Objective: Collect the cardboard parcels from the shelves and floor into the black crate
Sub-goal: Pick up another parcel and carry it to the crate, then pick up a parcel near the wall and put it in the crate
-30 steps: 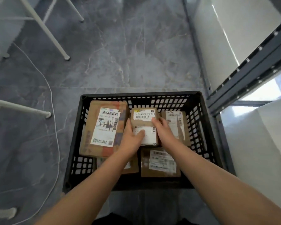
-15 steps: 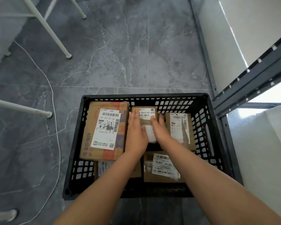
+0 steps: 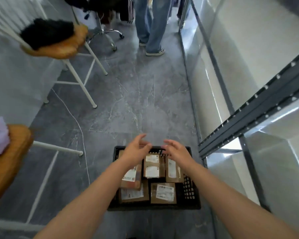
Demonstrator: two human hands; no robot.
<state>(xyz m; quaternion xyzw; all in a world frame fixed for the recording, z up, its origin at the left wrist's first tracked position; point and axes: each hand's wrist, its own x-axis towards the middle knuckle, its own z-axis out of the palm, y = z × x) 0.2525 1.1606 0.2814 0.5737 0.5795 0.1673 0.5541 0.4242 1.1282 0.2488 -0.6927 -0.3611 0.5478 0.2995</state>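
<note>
My left hand [image 3: 136, 150] and right hand [image 3: 177, 150] hover empty, fingers loosely spread, over the black crate [image 3: 190, 188] holding labelled cardboard parcels [image 3: 163, 193] on the grey floor [image 3: 128, 104].

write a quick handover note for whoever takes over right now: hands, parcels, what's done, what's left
Left hand: open, empty, hovering over the black crate.
Right hand: open, empty, beside it.
Parcels: five visible, all inside the crate, which sits on the floor by the grey shelving.
Done: those five collected.
Left: no parcel shows on the visible floor or shelves; check the areas out of view.
</note>
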